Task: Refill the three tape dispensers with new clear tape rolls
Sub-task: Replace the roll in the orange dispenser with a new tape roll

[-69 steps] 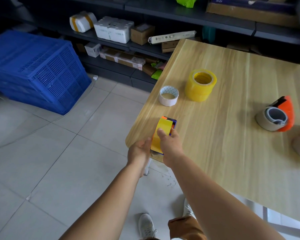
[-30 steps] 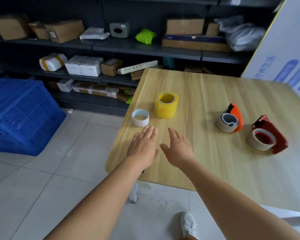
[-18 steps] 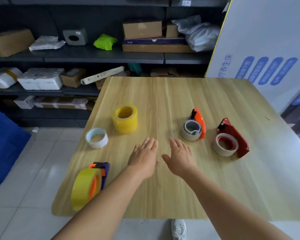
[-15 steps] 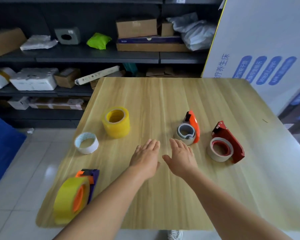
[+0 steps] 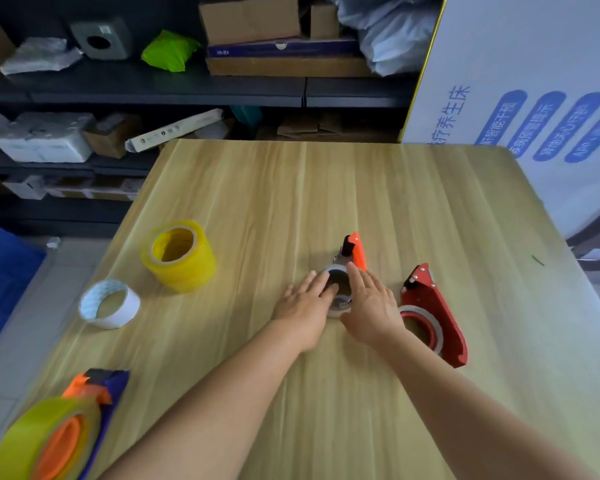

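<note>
An orange tape dispenser (image 5: pixel 356 252) with a nearly spent roll lies mid-table. My left hand (image 5: pixel 303 304) and my right hand (image 5: pixel 369 303) flank it with straight fingers, fingertips touching the roll's core. A red dispenser (image 5: pixel 440 320) with a thin roll lies just right of my right hand. At the near left corner lies a purple-and-orange dispenser (image 5: pixel 94 386) loaded with a full yellowish roll. A stack of yellowish clear tape rolls (image 5: pixel 179 259) stands at the left, with a white empty-looking roll (image 5: pixel 110 303) beside it.
The wooden table (image 5: pixel 326 188) ends at its left edge above a tiled floor. Dark shelves (image 5: pixel 153 84) with boxes stand behind it. A white printed board (image 5: pixel 534 81) leans at the far right. A blue crate (image 5: pixel 0 271) sits on the floor at left.
Both hands let go of the purple dispenser, left at the near left corner, and moved right and forward. They now touch the orange dispenser. The view swung right over the table.
</note>
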Tool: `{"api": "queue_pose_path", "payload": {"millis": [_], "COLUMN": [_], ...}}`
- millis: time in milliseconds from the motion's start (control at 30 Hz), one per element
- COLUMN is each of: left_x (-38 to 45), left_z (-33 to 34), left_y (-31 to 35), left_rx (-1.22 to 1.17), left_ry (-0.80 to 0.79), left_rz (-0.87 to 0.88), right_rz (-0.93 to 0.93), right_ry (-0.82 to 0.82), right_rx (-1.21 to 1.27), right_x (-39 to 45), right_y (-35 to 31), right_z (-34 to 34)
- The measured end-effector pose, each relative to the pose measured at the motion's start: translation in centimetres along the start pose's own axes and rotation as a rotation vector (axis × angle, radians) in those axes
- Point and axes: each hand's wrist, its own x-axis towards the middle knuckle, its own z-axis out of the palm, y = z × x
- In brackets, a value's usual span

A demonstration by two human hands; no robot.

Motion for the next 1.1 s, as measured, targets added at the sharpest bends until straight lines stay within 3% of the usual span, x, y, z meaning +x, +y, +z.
{"api": "queue_pose_path", "payload": {"millis": [333,567,800,1100], "left_x": [-1.4,-1.9,-0.9,0.3], "left_z": [0.0,0.5,0.4,-0.2], "left_y": [-4.6,-5.5,-6.3,-6.6], "left_rx": [0.026,-0.415,-0.518,-0.474], "left_ry": [-0.015,0.115,0.057,0.062], "left_rz": [-0.176,-0.182,-0.238,-0.251], "right_rz": [-0.131,-0.326,-0.287,-0.281], "right_ry": [-0.048,-0.061,-0.116,-0.107], "right_rx": [-0.072,-0.181,-0.131,0.022], "right_x": [1.5,1.5,1.7,2.2], "right_y": [-0.2,-3.3,-4.6,-5.6], "right_z": [1.0,2.1,3.2,2.3]}}
